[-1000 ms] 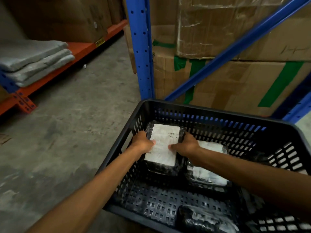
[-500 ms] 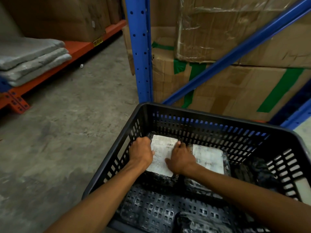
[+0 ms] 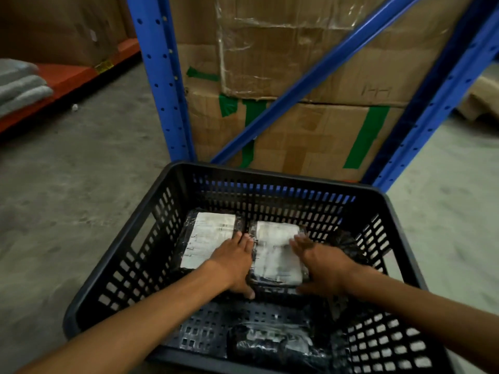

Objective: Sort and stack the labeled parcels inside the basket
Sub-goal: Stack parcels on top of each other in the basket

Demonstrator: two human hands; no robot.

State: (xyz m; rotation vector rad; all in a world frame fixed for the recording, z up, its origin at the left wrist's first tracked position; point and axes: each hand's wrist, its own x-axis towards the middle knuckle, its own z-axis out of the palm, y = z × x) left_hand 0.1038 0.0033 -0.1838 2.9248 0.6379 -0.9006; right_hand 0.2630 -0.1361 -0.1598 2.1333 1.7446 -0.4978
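A black slotted plastic basket (image 3: 151,220) stands on the concrete floor. Two black-wrapped parcels with white labels lie side by side at its far end: the left parcel (image 3: 208,238) and the right parcel (image 3: 275,255). My left hand (image 3: 235,263) lies flat between them, fingers spread, against the right parcel's left edge. My right hand (image 3: 321,265) is spread at that parcel's right edge, blurred by motion. Neither hand is closed around it. Another black-wrapped parcel (image 3: 272,344) lies at the basket's near end. Dark wrapped bundles (image 3: 348,244) sit at the right wall.
A blue steel rack upright (image 3: 159,76) and diagonal brace (image 3: 310,85) stand just behind the basket, in front of stacked cardboard boxes (image 3: 297,122) with green tape. An orange shelf beam (image 3: 64,79) holding grey folded pads (image 3: 21,85) runs along the left.
Both hands have left the left parcel, which now lies flat in the far-left corner. They have shifted right and now flank the right parcel.
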